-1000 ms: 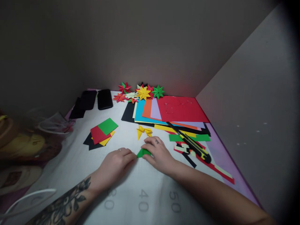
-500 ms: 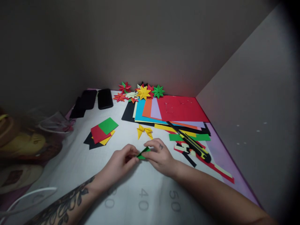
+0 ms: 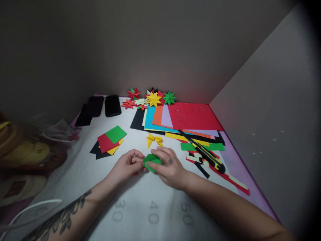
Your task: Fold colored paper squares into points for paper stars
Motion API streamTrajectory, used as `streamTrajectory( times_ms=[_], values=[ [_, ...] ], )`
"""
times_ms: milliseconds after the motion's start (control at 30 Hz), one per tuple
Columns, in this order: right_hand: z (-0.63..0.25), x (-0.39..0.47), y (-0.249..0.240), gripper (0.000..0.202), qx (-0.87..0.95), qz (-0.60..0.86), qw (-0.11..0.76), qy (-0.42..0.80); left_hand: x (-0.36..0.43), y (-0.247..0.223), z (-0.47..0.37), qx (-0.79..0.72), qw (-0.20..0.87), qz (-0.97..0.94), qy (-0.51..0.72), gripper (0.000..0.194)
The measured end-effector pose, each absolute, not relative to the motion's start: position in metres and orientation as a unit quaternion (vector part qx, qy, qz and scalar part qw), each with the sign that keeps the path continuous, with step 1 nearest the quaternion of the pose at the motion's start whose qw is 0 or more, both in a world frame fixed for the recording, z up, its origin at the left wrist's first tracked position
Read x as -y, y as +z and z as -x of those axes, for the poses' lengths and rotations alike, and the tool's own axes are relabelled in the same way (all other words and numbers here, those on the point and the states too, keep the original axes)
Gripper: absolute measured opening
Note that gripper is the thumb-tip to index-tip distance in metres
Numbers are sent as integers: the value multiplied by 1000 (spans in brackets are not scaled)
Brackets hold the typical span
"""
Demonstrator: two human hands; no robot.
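Note:
A partly folded piece of green paper (image 3: 151,162) is held between my two hands, low over the white mat (image 3: 135,197). My left hand (image 3: 130,164) pinches its left edge with thumb and fingers. On the other side, my right hand (image 3: 169,167) grips it, the thumb across the front and the fingers behind, hiding part of it. Just beyond the hands lie yellow folded paper pieces (image 3: 154,140). To the left is a small stack of paper squares, with a green square (image 3: 116,134) and a red square (image 3: 107,143) over yellow and black ones.
Several folded paper stars (image 3: 153,99) sit at the back by the wall. Coloured sheets (image 3: 195,117) are stacked right of centre. A yellow-black utility knife (image 3: 209,155) lies on paper strips (image 3: 233,182) at right. A black phone (image 3: 112,105) lies back left, a white cable (image 3: 32,207) front left.
The green paper has been opened out from a narrow folded triangle to a wider shape. My left hand has moved slightly left.

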State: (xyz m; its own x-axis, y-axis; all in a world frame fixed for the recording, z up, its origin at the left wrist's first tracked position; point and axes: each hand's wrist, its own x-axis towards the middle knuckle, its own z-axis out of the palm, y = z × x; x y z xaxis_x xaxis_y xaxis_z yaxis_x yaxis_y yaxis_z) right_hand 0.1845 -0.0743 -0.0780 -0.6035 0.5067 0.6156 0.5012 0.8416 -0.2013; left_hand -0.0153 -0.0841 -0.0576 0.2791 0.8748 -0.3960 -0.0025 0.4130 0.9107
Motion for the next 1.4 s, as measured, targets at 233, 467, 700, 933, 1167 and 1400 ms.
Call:
streamTrajectory(
  times_ms=[233,467,700,933,1167,1400],
  values=[
    [-182,81,-72,17,885,270,353,-139,88,-60,12,-531,646,-423,349,19],
    [-178,81,-64,13,905,231,333,-128,90,-63,9,-551,620,-415,375,19],
    [-180,74,-68,12,925,169,339,-37,90,-63,9,-497,644,-451,366,23],
    [-186,60,-74,13,934,203,294,-21,86,-65,17,-524,565,-549,323,14],
    [-188,53,-85,25,952,203,229,6,88,-64,27,-508,366,-752,208,21],
    [-194,48,-87,21,948,222,214,77,91,-57,29,-408,128,-894,134,21]
  ],
)
